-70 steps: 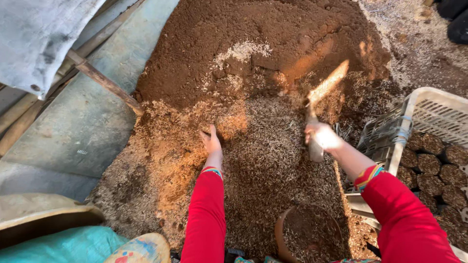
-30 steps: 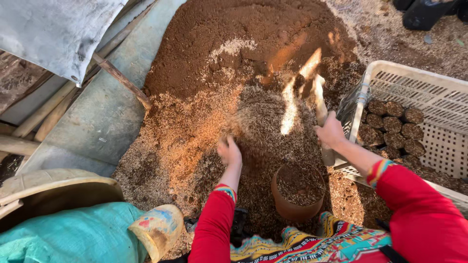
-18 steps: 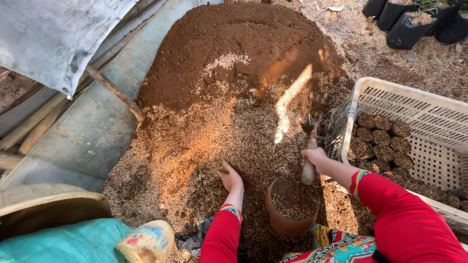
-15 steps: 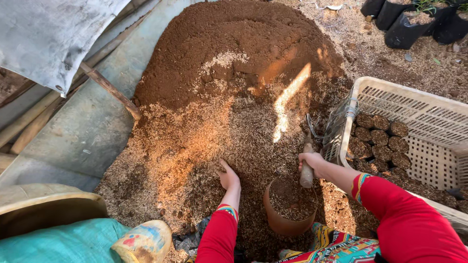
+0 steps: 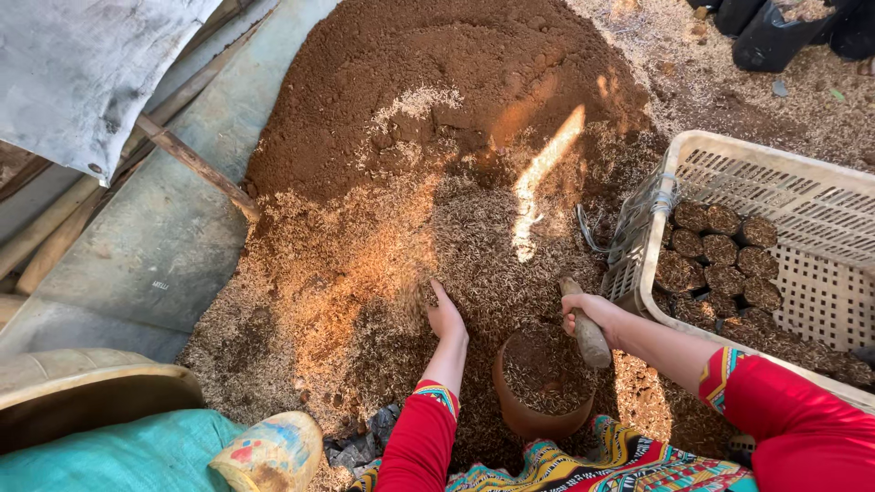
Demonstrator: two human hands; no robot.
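Observation:
My left hand (image 5: 444,315) is pressed flat into the pile of brown soil and husk mix (image 5: 428,210), fingers dug into the loose material. My right hand (image 5: 592,314) is closed around the wooden handle of a small hand tool (image 5: 586,328), held just over a round brown pot (image 5: 544,383). The pot stands between my arms and is filled with the soil mix. Both my sleeves are red with striped cuffs.
A white plastic crate (image 5: 784,237) at the right holds several small soil-filled pots (image 5: 720,246). Black nursery bags (image 5: 775,36) stand at the top right. A wooden stick (image 5: 196,164) and grey sheet (image 5: 137,246) lie left; a boot toe (image 5: 273,451) shows below.
My right hand has drawn the tool back from the pile to just over the pot. My left hand has stayed low in the mix near the pot. The view has shifted slightly.

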